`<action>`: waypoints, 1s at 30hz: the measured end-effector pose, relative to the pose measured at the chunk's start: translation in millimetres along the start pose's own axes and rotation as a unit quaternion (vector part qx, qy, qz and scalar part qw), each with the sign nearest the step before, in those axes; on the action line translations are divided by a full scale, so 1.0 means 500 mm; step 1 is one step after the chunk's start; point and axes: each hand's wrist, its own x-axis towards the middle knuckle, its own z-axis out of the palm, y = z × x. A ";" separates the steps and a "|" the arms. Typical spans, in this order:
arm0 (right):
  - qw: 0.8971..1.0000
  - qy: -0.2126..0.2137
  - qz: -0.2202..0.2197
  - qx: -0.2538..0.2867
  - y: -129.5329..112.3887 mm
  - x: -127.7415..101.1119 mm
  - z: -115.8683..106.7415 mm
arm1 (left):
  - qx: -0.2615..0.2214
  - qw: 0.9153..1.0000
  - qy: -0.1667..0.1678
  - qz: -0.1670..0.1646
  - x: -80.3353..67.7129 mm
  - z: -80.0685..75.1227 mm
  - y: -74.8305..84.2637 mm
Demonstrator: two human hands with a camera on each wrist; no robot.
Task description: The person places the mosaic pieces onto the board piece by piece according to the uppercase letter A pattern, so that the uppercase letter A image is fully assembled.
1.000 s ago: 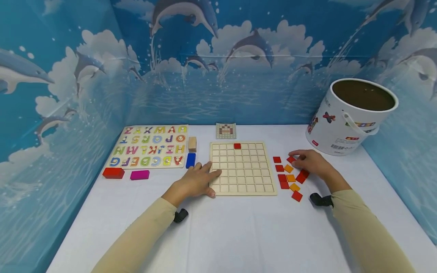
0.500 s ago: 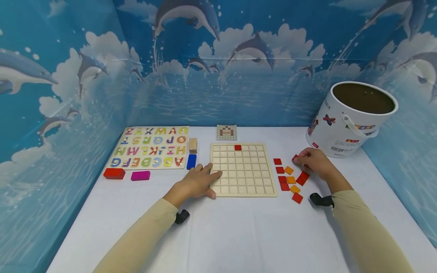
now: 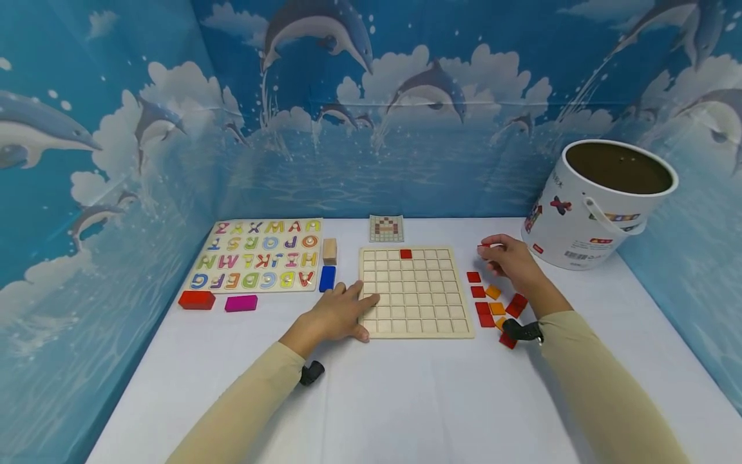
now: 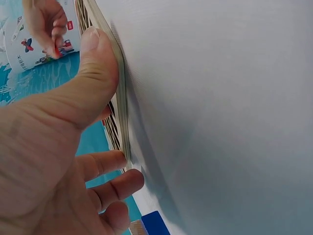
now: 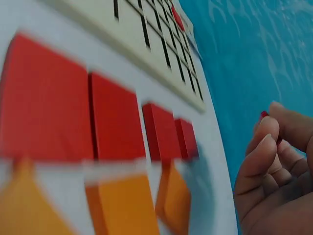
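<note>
A red square tile (image 3: 484,246) is pinched between the thumb and fingertips of my right hand (image 3: 513,261), raised beyond the loose tiles. In the right wrist view only a sliver of that tile (image 5: 264,114) shows. My left hand (image 3: 336,314) rests with spread fingers on the lower left corner of the wooden grid board (image 3: 420,296), the thumb (image 4: 98,63) against its edge. One red tile (image 3: 406,254) sits in the board's top row. Right of the board lie several red tiles (image 3: 473,277) and orange tiles (image 3: 493,292), some partly behind the right wrist's camera.
A small pattern card (image 3: 386,229) lies behind the board. At left are an alphabet board (image 3: 255,254), a plain wood block (image 3: 330,250), a blue block (image 3: 327,278), a red block (image 3: 196,300) and a magenta block (image 3: 241,303). A white bucket (image 3: 574,225) stands back right.
My right hand has picked up a red tile from the loose ones and moved it up and to the left. The left hand has stayed on the board.
</note>
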 end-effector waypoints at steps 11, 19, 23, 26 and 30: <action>0.990 -0.126 -0.044 0.040 -0.055 0.023 0.145 | -0.007 1.000 0.000 -0.003 0.000 0.002 -0.002; 0.984 -0.158 -0.075 -0.037 -0.084 0.033 0.231 | -0.010 1.000 -0.005 -0.011 0.003 0.003 -0.005; 0.976 -0.144 -0.100 -0.129 -0.092 0.038 0.268 | -0.008 1.000 -0.007 -0.010 0.002 0.003 -0.005; 0.965 -0.119 -0.129 -0.197 -0.096 0.042 0.285 | -0.008 1.000 -0.008 -0.008 0.002 0.002 -0.004; 0.954 -0.105 -0.144 -0.242 -0.100 0.045 0.299 | 0.000 1.000 -0.007 -0.008 0.000 0.001 -0.005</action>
